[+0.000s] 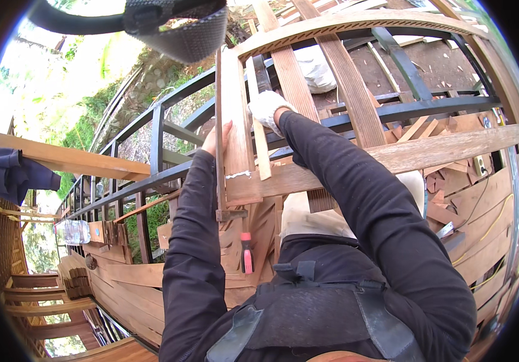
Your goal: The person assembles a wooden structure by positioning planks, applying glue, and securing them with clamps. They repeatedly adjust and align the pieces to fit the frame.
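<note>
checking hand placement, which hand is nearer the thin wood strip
Right. The gloved right hand is at the thin wood strip, partly covering it; the left hand is farther left, at the outer side of the wide board.

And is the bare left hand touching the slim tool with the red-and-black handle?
Apart: the head view shows the left hand by the pale wooden board and the tool well below it.

Wood offcuts (442, 213) lie on the plank floor (493, 196)
</note>
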Demonstrator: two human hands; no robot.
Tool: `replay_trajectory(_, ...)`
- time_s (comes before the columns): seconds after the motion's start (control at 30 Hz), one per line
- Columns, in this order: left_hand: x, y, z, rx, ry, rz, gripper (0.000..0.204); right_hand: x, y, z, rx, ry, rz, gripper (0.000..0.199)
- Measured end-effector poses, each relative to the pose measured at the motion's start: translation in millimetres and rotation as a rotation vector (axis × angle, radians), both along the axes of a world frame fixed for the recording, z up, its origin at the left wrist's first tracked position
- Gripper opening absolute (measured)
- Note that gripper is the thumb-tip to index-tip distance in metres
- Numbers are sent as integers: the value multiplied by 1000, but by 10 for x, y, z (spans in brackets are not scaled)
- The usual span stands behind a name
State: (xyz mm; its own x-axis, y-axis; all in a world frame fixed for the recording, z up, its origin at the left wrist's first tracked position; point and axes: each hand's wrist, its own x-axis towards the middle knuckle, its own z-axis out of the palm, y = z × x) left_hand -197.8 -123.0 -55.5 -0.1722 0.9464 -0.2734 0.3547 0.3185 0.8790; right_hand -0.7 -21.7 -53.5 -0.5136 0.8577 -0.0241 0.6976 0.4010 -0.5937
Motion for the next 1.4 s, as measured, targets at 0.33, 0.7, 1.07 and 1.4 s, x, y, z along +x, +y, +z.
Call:
replay_trajectory(0.33, -49, -87, -327, 236, -73, 124, 41, -149, -68, 1, 11, 84, 58, 41)
replay_trajectory(0.7, 49, -101, -160, 156, -126, 158, 48, -77, -72, 140, -176, 227, 8, 47)
replay_trajectory(1.07, 43, -112, -206, 234, -52, 137, 52, -67, -48, 143, -125, 189, 27, 50)
replay_trajectory(1.4, 174, -69, -50, 245, 50, 142, 54, 949, -512, 642, -356, 796, 20, 25)
